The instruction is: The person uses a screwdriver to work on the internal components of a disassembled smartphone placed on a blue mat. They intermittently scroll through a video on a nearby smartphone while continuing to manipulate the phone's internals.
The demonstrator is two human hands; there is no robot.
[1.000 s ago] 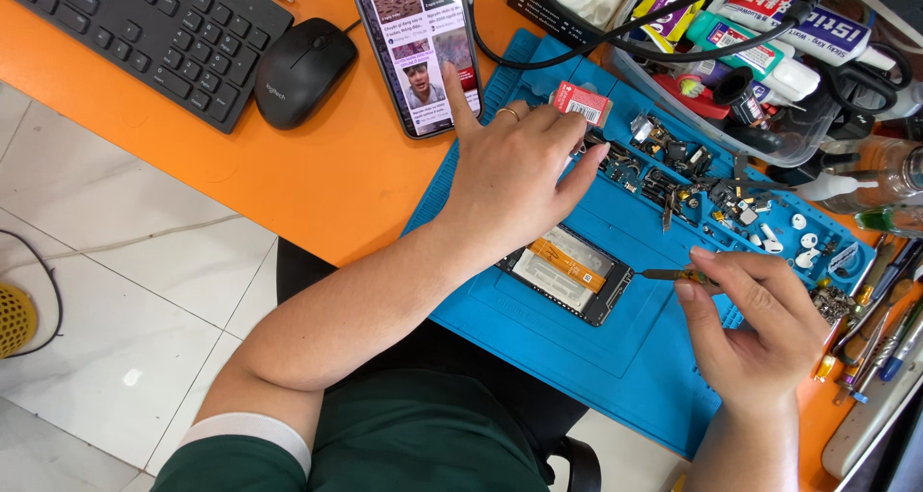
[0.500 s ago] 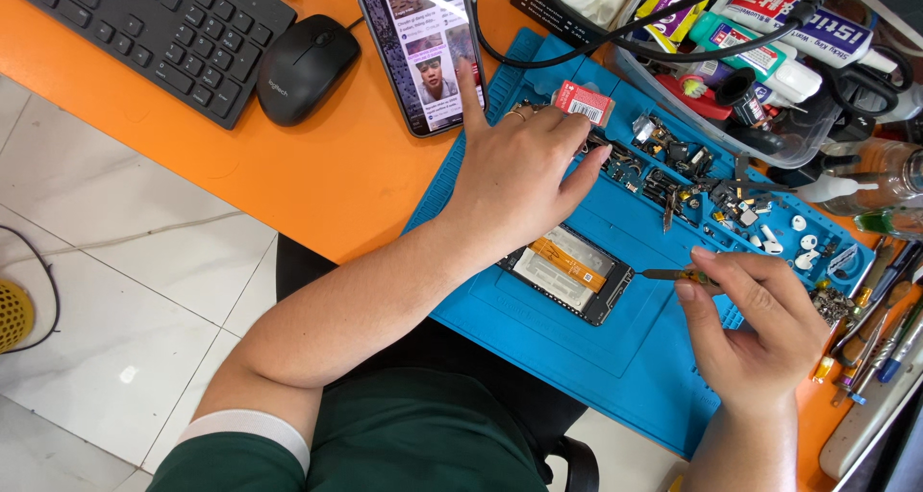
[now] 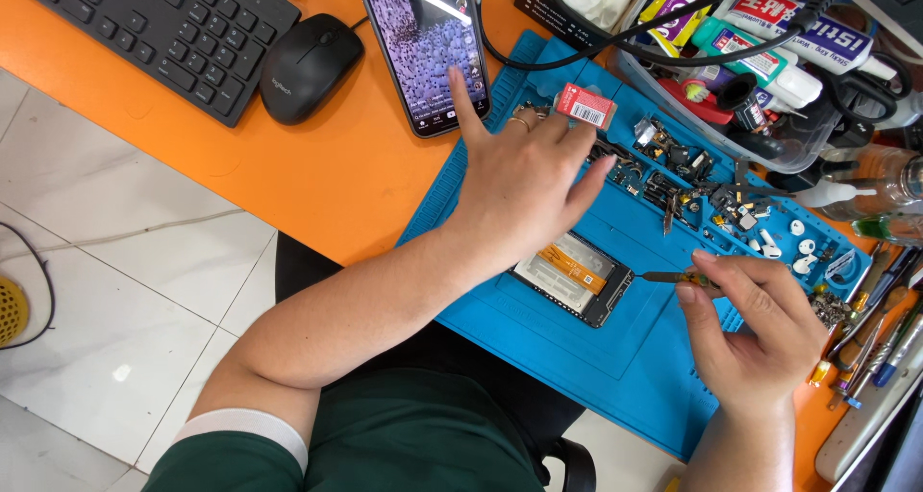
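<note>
Our left hand (image 3: 524, 180) reaches across the blue mat (image 3: 577, 367) on the desk (image 3: 317, 180), fingers spread, forefinger touching the lit phone (image 3: 423, 40). Below it lies the opened phone (image 3: 574, 279), long axis slanting down-right. Our right hand (image 3: 755, 329) pinches tweezers (image 3: 678, 278), tip pointing left.

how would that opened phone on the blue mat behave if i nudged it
The opened phone lies flat, so it would probably slide, not tip. The ridged blue mat likely grips it. Its exposed orange insides look fragile.
</note>
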